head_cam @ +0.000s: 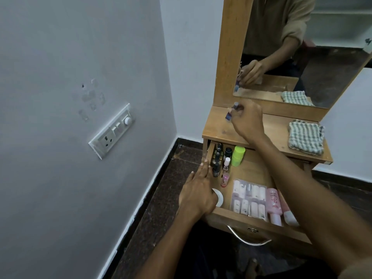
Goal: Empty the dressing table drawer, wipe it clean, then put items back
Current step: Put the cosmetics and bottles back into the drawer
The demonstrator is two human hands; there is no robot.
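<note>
The right hand (pixel 246 119) is pinching a small bottle (pixel 229 114) over the table top (pixel 217 129), up at 12 o'clock from the open drawer (pixel 251 174). The left hand (pixel 198 190) is lying flat, fingers spread and gripping nothing, on the drawer's 9 o'clock edge (bottles beside it). A checked cloth (pixel 306 136) is sitting at 2 o'clock.

left hand (pixel 198 193): bare, no ring, no watch | right hand (pixel 248 119): bare, no ring | forearms: both uncovered up to the frame edge | sleeve (pixel 356 271): khaki-beige cloth at the lower right corner | mirror (pixel 322 57): reflection shows a loose khaki long-sleeve top and dark trousers
</note>
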